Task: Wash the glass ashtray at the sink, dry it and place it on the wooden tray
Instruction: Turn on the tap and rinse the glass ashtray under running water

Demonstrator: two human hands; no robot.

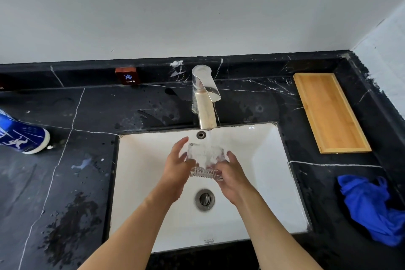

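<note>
The clear glass ashtray (206,160) is held over the white sink (274,182), right under the water running from the faucet (205,103). My left hand (175,171) grips its left side, fingers spread along the far rim. My right hand (234,177) holds its right side from below. The ashtray's ribbed near edge shows between my hands. The wooden tray (328,112) lies bare on the black counter at the back right.
A crumpled blue cloth (372,206) lies on the counter to the right of the sink. A blue and white container (22,136) lies on its side at the far left. A red COLD sign (127,75) sits on the back ledge. Wet patches mark the counter left of the sink.
</note>
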